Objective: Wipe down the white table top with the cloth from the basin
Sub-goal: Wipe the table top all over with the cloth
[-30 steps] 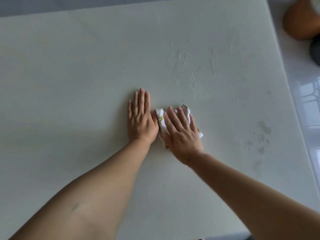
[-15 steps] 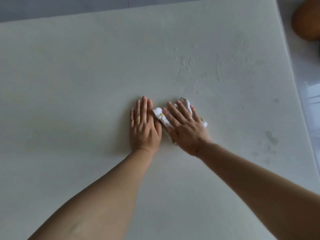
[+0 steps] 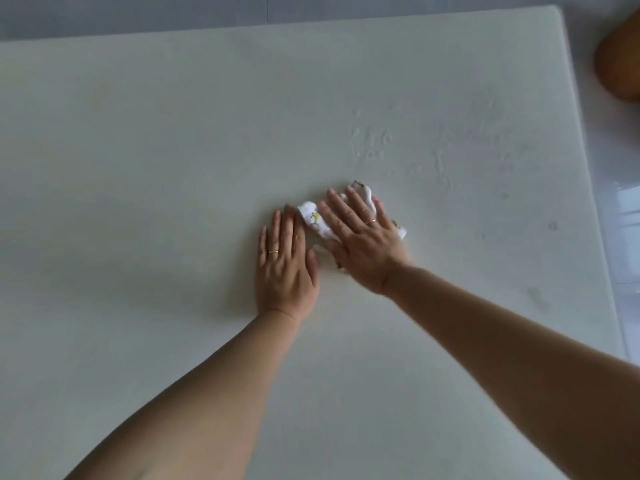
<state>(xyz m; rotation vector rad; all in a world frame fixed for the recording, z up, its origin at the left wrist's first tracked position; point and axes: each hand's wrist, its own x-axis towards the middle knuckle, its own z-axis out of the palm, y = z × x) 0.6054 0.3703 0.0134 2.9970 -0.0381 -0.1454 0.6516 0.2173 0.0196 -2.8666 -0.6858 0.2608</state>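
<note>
A small white cloth [image 3: 313,218] with a yellow print lies bunched on the white table top [image 3: 138,150], near its middle. My right hand [image 3: 363,244] presses flat on the cloth with straight, spread fingers and covers most of it. My left hand [image 3: 285,265] rests flat on the bare table just left of the cloth, its fingers straight and together. Both hands wear a ring. Wet streaks and drops [image 3: 443,161] mark the surface beyond and to the right of the cloth.
The table's right edge [image 3: 588,188] runs down the right side, with glossy pale floor [image 3: 623,216] past it. A round orange-brown object [image 3: 620,60] sits off the table at the upper right. The far edge [image 3: 277,27] meets grey floor.
My right hand has pushed the cloth a little away from me and to the right. My left hand stays flat on the table.
</note>
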